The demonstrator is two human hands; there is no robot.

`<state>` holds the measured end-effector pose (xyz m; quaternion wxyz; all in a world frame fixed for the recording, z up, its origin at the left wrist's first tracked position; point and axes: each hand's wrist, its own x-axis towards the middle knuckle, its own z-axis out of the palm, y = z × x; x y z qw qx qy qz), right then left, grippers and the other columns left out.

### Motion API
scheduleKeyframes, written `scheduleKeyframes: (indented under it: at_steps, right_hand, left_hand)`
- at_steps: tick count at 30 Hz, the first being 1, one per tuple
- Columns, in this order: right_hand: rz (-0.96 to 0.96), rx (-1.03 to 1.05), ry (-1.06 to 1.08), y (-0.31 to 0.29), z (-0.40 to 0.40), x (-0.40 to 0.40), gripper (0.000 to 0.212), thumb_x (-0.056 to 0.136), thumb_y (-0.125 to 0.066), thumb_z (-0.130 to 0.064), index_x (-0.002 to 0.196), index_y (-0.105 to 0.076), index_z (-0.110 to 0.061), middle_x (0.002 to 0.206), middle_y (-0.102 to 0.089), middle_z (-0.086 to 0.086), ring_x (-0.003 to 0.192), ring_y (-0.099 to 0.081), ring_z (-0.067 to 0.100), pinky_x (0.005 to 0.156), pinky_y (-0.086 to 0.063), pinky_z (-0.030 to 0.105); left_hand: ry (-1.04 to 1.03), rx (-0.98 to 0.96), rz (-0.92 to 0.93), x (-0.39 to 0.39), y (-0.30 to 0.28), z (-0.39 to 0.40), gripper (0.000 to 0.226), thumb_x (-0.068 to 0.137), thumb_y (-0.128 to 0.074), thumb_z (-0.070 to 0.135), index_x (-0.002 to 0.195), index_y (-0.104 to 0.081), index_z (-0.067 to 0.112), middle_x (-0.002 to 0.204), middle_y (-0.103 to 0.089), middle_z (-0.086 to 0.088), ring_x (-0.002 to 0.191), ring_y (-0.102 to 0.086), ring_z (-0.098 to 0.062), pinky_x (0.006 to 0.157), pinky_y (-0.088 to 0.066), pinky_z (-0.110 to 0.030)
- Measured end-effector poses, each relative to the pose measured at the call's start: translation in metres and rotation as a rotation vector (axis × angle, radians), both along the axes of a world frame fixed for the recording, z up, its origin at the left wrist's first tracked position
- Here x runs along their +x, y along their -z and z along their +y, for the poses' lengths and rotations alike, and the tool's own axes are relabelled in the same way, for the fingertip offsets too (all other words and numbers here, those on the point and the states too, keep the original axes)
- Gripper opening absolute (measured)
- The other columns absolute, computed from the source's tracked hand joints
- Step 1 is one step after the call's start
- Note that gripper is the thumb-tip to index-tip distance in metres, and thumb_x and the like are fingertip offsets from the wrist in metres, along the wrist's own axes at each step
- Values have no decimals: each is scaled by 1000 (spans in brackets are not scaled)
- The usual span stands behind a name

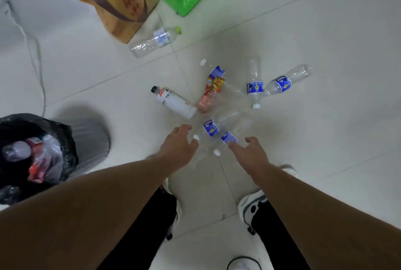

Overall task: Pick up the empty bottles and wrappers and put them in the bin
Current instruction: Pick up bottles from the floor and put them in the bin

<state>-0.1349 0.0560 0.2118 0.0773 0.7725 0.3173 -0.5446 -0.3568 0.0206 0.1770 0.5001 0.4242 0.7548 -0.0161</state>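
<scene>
Two clear bottles [219, 134] lay crossed on the floor [303, 31] between the hands, left hand [180, 148] and right hand [249, 152] both spread and empty above them. Grabbing both together risked one squirting away; the bin [91, 139] stood left of the left hand.

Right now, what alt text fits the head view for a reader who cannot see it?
Both bare hands, left hand and right hand, reach down open toward clear bottles lying on a tiled floor. A black-lined bin stands to the left.
</scene>
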Motion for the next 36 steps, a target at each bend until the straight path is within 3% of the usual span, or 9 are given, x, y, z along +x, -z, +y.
scheduleKeyframes:
  at_steps: [4,8,10,12,14,21,26,32,36]
  right_hand:
    - [-30,6,111,120,8,11,84,92,-70,-53,159,-39,-13,146,-59,16,126,-61,34,101,-52,42]
    - [-74,25,154,217,5,23,73,86,-78,-52,136,-43,-11,125,-65,13,99,-59,31,86,-48,37]
    - [-96,14,247,243,4,26,71,77,-84,-48,122,-41,-13,112,-62,9,94,-60,30,82,-51,37]
    - [-111,15,301,250,2,30,72,70,-84,-48,120,-51,-7,109,-67,12,95,-66,33,80,-55,38]
    - [-98,47,310,239,-3,39,72,69,-84,-51,120,-59,-7,110,-72,13,100,-70,34,87,-58,40]
    - [-91,66,215,119,-14,80,61,76,-82,-50,118,-49,-19,94,-57,-10,100,-63,29,86,-45,35]
    - [-130,91,110,33,-4,82,64,77,-83,-48,122,-53,-16,108,-69,5,103,-68,31,97,-55,43]
    - [-81,127,-111,-41,0,73,55,73,-80,-53,108,-55,-18,102,-68,5,86,-67,24,66,-48,35]
    - [-59,148,-240,-72,-1,66,54,74,-83,-51,101,-53,-15,110,-60,13,90,-67,32,80,-60,46]
  left_hand:
    - [15,2,41,41,113,11,56,100,-66,33,153,-52,25,149,-57,-8,135,-57,-31,112,-47,-46]
    - [105,56,98,69,196,21,70,94,-73,44,156,-46,27,149,-52,-7,135,-51,-33,110,-47,-48]
    - [202,62,168,79,214,26,76,88,-77,49,152,-48,21,144,-51,-9,131,-50,-35,104,-50,-48]
    - [206,56,177,85,215,29,72,84,-80,49,142,-51,17,137,-54,-10,126,-53,-35,101,-51,-48]
    - [120,72,144,87,199,30,68,81,-82,46,135,-52,17,129,-57,-7,118,-59,-31,98,-54,-49]
    - [-18,66,71,75,79,9,61,80,-79,43,133,-51,28,123,-50,3,109,-63,-23,88,-53,-38]
    - [-116,45,83,49,-10,-8,65,80,-78,43,137,-52,27,125,-55,2,109,-63,-23,95,-59,-48]
    - [-223,30,139,8,-81,-34,57,78,-78,36,129,-55,24,122,-62,-1,108,-67,-27,95,-59,-51]
    - [-295,8,175,-15,-112,-58,55,72,-78,40,121,-53,31,118,-61,3,99,-67,-21,88,-60,-47]
